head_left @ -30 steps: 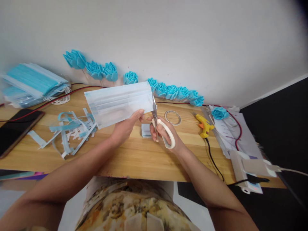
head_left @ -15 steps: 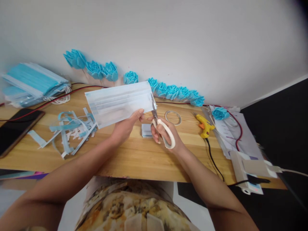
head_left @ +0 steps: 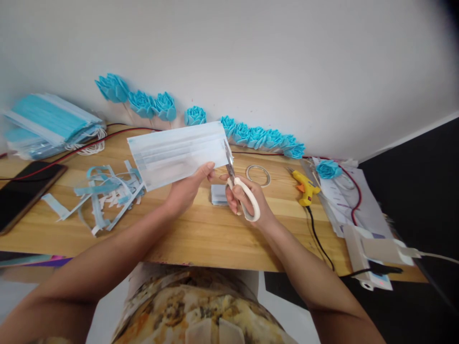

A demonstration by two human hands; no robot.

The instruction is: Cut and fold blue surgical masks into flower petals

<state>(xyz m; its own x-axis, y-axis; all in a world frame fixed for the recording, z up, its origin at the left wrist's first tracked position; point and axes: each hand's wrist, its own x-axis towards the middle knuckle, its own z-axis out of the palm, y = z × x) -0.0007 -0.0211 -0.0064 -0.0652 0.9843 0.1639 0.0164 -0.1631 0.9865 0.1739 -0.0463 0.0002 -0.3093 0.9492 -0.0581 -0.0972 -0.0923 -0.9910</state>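
Above the wooden table, my left hand (head_left: 190,188) pinches the lower edge of a pale pleated face mask (head_left: 175,153), thumb on top and the other fingers mostly hidden beneath. My right hand (head_left: 251,198) is closed around the white handles of a pair of scissors (head_left: 248,200). The blades point away from me and lie at the mask's right edge, close to its border. Partly covered by my right hand, a small stack of pale cut pieces (head_left: 218,195) lies on the table below.
Blue strip scraps (head_left: 102,196) and a phone (head_left: 28,191) lie left, before piled masks (head_left: 53,119). Several blue flowers (head_left: 256,137) line the wall. Rightward are a tape roll (head_left: 258,166), yellow glue gun (head_left: 304,186), papers (head_left: 369,200) and a power strip (head_left: 358,258) with cables.
Almost nothing differs. The scissors' handles have shifted very slightly at the mask's right edge, while both hands stay in nearly the same place.
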